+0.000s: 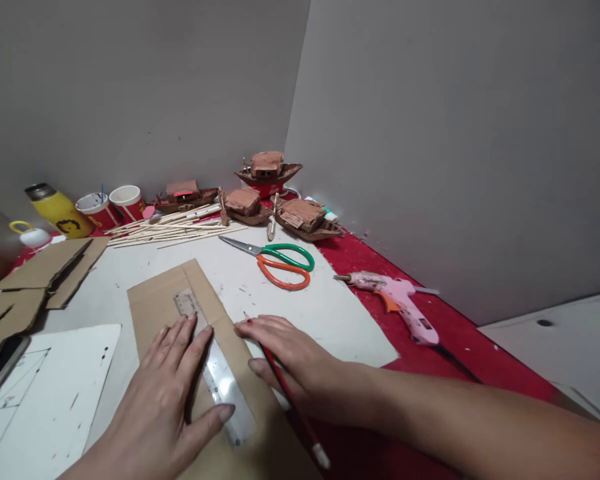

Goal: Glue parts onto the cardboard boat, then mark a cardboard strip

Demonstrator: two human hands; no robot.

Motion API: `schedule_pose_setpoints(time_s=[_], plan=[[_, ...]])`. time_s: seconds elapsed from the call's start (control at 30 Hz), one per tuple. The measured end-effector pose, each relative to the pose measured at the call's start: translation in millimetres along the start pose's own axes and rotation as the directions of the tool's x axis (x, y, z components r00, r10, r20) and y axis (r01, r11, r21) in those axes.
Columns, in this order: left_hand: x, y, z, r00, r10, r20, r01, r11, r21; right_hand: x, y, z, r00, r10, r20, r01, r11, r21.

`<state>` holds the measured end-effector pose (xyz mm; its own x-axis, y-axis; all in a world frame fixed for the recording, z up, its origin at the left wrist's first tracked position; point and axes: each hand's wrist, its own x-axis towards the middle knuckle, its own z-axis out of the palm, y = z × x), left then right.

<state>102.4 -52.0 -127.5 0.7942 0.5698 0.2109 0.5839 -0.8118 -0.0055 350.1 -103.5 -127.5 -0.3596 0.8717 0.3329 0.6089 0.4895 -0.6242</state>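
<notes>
My left hand (pixel 167 380) lies with its fingers stretched out over a clear plastic ruler (pixel 225 373), pressing it onto a piece of brown cardboard (pixel 155 300). The ruler runs lengthwise along the cardboard. A dark red pencil (pixel 300 415) is held in my right hand (pixel 293 360), which rests at the cardboard's right edge. The pencil's tip points away from me, and its pale end is toward me. Beyond my hands, a pair of scissors (pixel 285 257) with green and orange handles lies with its blades pointing left.
A pink glue gun (pixel 400 297) lies on the red tabletop (pixel 455 320) at right. Several model boats (pixel 305 217), thin wooden sticks (pixel 180 227), paper cups (pixel 127 202) and a yellow bottle (pixel 63 213) stand behind. Cardboard scraps (pixel 45 263), a marked sheet (pixel 55 393) and a phone (pixel 3 370) are at left.
</notes>
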Motion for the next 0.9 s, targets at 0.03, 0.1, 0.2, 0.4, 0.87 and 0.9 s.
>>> schedule_pose_setpoints(time_s=[0.03,0.1,0.2,0.4,0.87,0.9], plan=[[0,0,0,1.0,-0.006,0.005,0.006,1.0,-0.006,0,0,-2,0.999,0.016,-0.033,-0.014,0.998,0.062],[0,1,0,1.0,-0.021,0.014,0.022,1.0,-0.019,0,-1,-6,0.991,0.115,-0.072,-0.099,0.974,0.203],[-1,2,1,0.999,-0.046,0.028,0.048,0.998,-0.041,-2,-7,-10,0.924,0.373,-0.083,-0.302,0.845,0.441],[0,0,-1,0.995,-0.051,0.085,0.059,0.994,-0.094,3,-28,-13,0.748,0.663,-0.038,-0.404,0.499,0.767],[0,0,-16,0.987,-0.007,0.159,0.022,0.996,-0.088,1,-21,-3,0.755,0.633,0.173,-0.539,0.447,0.714],[0,1,-16,0.987,-0.008,0.163,0.021,0.997,-0.077,0,-22,-3,0.772,0.615,0.159,-0.529,0.483,0.697]])
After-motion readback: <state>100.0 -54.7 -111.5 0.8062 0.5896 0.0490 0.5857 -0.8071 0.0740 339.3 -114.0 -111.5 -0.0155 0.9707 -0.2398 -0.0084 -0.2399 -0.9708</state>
